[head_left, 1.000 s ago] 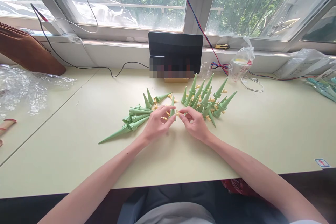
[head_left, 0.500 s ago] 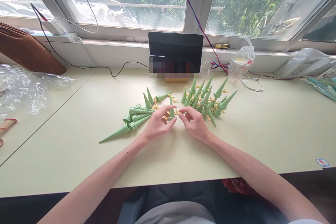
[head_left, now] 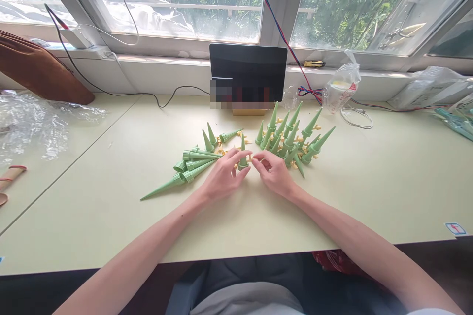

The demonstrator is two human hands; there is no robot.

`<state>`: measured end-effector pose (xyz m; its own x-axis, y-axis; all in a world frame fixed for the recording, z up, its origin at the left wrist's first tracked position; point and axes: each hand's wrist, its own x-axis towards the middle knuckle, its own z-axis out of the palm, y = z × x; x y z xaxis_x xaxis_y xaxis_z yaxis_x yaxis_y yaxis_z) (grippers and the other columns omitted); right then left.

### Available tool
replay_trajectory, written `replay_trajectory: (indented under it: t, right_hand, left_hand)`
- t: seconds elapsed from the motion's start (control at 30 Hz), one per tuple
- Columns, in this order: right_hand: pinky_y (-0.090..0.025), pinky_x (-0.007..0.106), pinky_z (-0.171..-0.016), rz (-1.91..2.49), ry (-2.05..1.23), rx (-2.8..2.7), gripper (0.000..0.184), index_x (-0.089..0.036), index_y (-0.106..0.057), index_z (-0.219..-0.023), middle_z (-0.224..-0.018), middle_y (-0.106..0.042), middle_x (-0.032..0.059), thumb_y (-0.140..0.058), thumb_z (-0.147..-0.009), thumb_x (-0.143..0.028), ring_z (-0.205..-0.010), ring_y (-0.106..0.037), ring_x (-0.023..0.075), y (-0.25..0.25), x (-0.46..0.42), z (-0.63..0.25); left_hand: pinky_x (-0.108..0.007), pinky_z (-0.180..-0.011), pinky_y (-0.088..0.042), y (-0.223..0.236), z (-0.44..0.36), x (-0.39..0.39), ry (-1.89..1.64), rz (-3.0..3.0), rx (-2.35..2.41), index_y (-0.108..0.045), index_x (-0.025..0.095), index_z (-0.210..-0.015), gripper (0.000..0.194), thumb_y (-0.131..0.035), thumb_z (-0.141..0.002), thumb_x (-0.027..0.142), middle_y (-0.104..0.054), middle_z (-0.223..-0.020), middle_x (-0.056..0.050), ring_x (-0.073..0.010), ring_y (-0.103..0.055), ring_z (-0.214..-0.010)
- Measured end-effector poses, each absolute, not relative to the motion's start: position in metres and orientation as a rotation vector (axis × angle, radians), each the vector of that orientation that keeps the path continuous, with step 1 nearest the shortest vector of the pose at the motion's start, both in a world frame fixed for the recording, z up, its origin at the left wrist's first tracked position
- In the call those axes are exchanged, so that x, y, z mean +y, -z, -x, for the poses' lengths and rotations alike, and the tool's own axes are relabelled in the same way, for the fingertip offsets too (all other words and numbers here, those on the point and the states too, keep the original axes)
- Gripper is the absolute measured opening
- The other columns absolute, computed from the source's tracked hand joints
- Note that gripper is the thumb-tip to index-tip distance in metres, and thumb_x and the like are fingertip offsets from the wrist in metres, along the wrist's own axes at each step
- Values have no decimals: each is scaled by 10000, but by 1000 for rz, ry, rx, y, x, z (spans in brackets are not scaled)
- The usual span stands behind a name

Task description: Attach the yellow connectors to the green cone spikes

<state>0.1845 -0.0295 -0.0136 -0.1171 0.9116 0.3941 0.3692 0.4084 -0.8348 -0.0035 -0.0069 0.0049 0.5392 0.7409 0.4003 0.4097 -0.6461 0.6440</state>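
Head: left hand [head_left: 226, 173] loosely grips green cone [head_left: 243, 158]; right hand [head_left: 274, 173] pinches yellow piece [head_left: 249, 158].

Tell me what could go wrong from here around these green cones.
The small yellow piece at the right hand's fingertips could slip, being so tiny. That hand, close beside the standing cones, might topple some. The left hand, around one upright cone, could nudge the lying cones next to it.

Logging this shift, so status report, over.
Left hand around upright green cone. Right hand pinching small yellow fitting beside it. Green cones with yellow fittings crowd close beyond right hand. Over.
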Motion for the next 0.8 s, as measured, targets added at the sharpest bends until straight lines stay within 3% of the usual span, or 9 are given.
replay_trajectory:
  t: [0.37, 0.8]
  right_hand:
    - [-446, 260, -565, 1154, -725, -1673, 240, -177, -618, -903, -805, -633, 30, -516, -968, -385, -610, -558, 127, 14, -29, -185]
    - [-404, 253, -541, 1160, -733, -1682, 317, -174, -621, -860, -726, -586, 12, -503, -972, -446, -581, -487, 118, 14, -29, -186]
  left_hand:
    - [-247, -603, -506, -2, 3, -8, -984, -2337, 920, -579, 254, -1253, 371, -602, -890, 185, -584, -1032, -25, -74, -538, -628]
    - [-249, -602, -504, -4, 3, -9, -976, -2341, 920, -585, 247, -1237, 355, -601, -886, 196, -585, -1023, -31, -72, -518, -608]
